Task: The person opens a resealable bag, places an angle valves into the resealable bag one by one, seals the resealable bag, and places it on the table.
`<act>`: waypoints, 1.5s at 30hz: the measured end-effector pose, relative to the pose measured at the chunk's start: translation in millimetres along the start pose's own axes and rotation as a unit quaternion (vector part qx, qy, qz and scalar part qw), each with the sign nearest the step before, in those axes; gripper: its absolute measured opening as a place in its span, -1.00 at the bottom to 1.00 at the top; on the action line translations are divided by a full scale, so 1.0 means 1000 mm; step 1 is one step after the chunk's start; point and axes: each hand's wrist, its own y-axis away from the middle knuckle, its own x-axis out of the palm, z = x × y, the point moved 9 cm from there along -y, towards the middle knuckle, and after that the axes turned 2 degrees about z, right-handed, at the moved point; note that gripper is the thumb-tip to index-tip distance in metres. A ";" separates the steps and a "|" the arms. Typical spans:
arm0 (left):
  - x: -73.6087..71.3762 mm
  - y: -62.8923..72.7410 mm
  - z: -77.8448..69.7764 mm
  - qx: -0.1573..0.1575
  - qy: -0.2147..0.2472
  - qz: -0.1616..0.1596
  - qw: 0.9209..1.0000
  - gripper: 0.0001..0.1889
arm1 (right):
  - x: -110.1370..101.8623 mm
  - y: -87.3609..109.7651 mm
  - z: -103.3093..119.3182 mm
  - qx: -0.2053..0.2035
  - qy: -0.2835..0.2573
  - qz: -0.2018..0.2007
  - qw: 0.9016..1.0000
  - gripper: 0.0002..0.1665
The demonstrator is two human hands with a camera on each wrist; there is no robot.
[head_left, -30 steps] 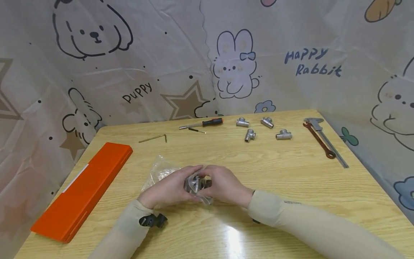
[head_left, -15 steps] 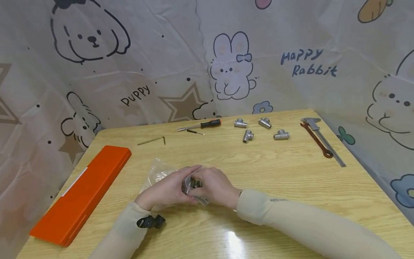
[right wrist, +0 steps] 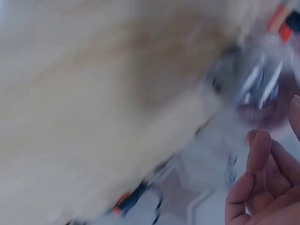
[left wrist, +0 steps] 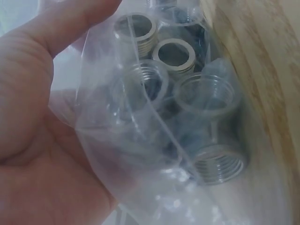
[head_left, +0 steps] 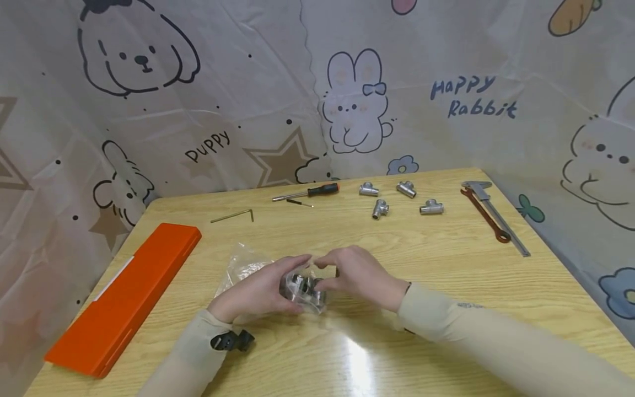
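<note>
In the head view my left hand [head_left: 260, 286] holds a clear plastic bag [head_left: 243, 271] by its mouth, its thumb and fingers around the opening. Metal threaded tee fittings [head_left: 306, 286] fill the bag; the left wrist view shows several threaded openings through the plastic [left wrist: 136, 112]. My right hand [head_left: 359, 275] is just right of the bag, thumb and fingers apart. In the right wrist view its fingers [right wrist: 260, 152] are loosely bent, with nothing seen between them, and the bag looks blurred.
Several tee fittings [head_left: 380, 209] lie on the table's far side. A screwdriver [head_left: 317, 191], a small black-handled tool [head_left: 299, 203] and a hex key [head_left: 232, 215] lie left of them. An orange case [head_left: 126, 300] is at left; a wrench [head_left: 486, 215] and caliper [head_left: 506, 225] at right.
Half a second ago my right hand was at the bag's mouth, fingers in among the fittings; now it has drawn back to the right. My left hand stays on the bag.
</note>
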 end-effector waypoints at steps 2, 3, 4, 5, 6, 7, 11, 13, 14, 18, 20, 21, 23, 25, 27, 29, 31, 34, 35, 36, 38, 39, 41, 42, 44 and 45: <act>0.001 0.000 0.000 -0.004 -0.001 0.001 1.000 0.07 | -0.017 0.002 -0.018 0.028 0.006 -0.007 1.000 -0.48; 0.001 0.000 0.000 -0.005 -0.002 0.001 1.000 0.07 | -0.026 0.003 -0.030 0.048 0.008 -0.010 0.999 -0.50; 0.001 0.000 0.000 -0.006 -0.005 0.001 1.000 0.07 | -0.035 0.003 -0.042 0.066 0.014 -0.012 0.998 -0.51; 0.002 0.000 0.000 -0.006 -0.006 0.001 1.000 0.07 | -0.044 0.003 -0.056 0.084 0.021 -0.013 0.996 -0.53; 0.001 0.000 0.000 -0.007 -0.009 0.002 1.000 0.07 | -0.053 0.003 -0.069 0.104 0.028 -0.013 0.994 -0.54; 0.001 0.000 -0.001 -0.006 -0.011 0.002 1.000 0.07 | -0.061 0.001 -0.082 0.116 0.039 -0.012 0.992 -0.55; 0.001 0.000 -0.003 -0.007 -0.010 0.004 1.000 0.06 | -0.084 -0.005 -0.132 0.165 0.066 0.009 0.984 -0.53; 0.001 0.000 -0.002 -0.010 -0.007 0.004 1.000 0.06 | -0.091 -0.010 -0.152 0.187 0.080 0.027 0.979 -0.47; 0.001 0.000 -0.002 -0.011 -0.006 0.004 1.000 0.06 | -0.093 -0.013 -0.160 0.197 0.087 0.035 0.976 -0.42; 0.001 0.001 0.000 -0.015 -0.002 0.006 1.000 0.06 | -0.096 -0.029 -0.178 0.213 0.130 0.073 0.966 -0.33; 0.001 0.001 0.000 -0.015 -0.003 0.008 1.000 0.06 | -0.094 -0.039 -0.181 0.207 0.166 0.093 0.960 -0.35; 0.001 0.001 0.000 -0.016 -0.003 0.009 1.000 0.05 | -0.093 -0.044 -0.182 0.202 0.185 0.102 0.956 -0.38; 0.000 0.001 0.000 -0.014 -0.004 0.011 1.000 0.05 | -0.090 -0.054 -0.183 0.196 0.219 0.124 0.948 -0.44; 0.000 0.001 0.000 -0.012 -0.005 0.013 1.000 0.04 | -0.085 -0.064 -0.185 0.198 0.242 0.143 0.939 -0.45; 0.000 0.001 0.000 -0.009 -0.004 0.014 1.000 0.04 | -0.079 -0.072 -0.186 0.211 0.249 0.164 0.931 -0.44; 0.000 0.001 0.000 -0.008 -0.005 0.016 1.000 0.04 | -0.073 -0.079 -0.188 0.226 0.257 0.186 0.921 -0.42; 0.000 0.002 0.000 -0.007 -0.006 0.016 1.000 0.04 | -0.065 -0.084 -0.188 0.237 0.275 0.207 0.909 -0.43; 0.000 0.003 -0.002 -0.007 -0.006 0.016 1.000 0.04 | -0.054 -0.091 -0.187 0.240 0.309 0.235 0.890 -0.38; 0.000 0.003 -0.002 -0.007 -0.005 0.016 1.000 0.04 | -0.050 -0.093 -0.186 0.239 0.322 0.244 0.883 -0.36; 0.000 0.003 -0.002 -0.007 -0.005 0.016 1.000 0.04 | -0.047 -0.094 -0.186 0.239 0.334 0.253 0.876 -0.32; 0.000 0.003 -0.003 -0.007 -0.004 0.017 1.000 0.04 | -0.041 -0.097 -0.187 0.237 0.355 0.271 0.863 -0.27; 0.000 0.003 -0.003 -0.007 -0.005 0.017 1.000 0.04 | -0.038 -0.098 -0.187 0.236 0.364 0.278 0.857 -0.27; 0.000 0.003 -0.002 -0.005 -0.007 0.017 1.000 0.04 | -0.034 -0.100 -0.189 0.236 0.378 0.287 0.848 -0.36; 0.001 0.003 -0.003 -0.002 -0.009 0.017 1.000 0.03 | -0.033 -0.100 -0.189 0.236 0.383 0.288 0.845 -0.41; 0.001 0.003 -0.002 0.000 -0.013 0.017 1.000 0.03 | -0.032 -0.101 -0.189 0.237 0.383 0.286 0.846 -0.45; 0.000 0.003 -0.002 0.001 -0.014 0.016 1.000 0.03 | -0.032 -0.101 -0.188 0.237 0.381 0.284 0.848 -0.45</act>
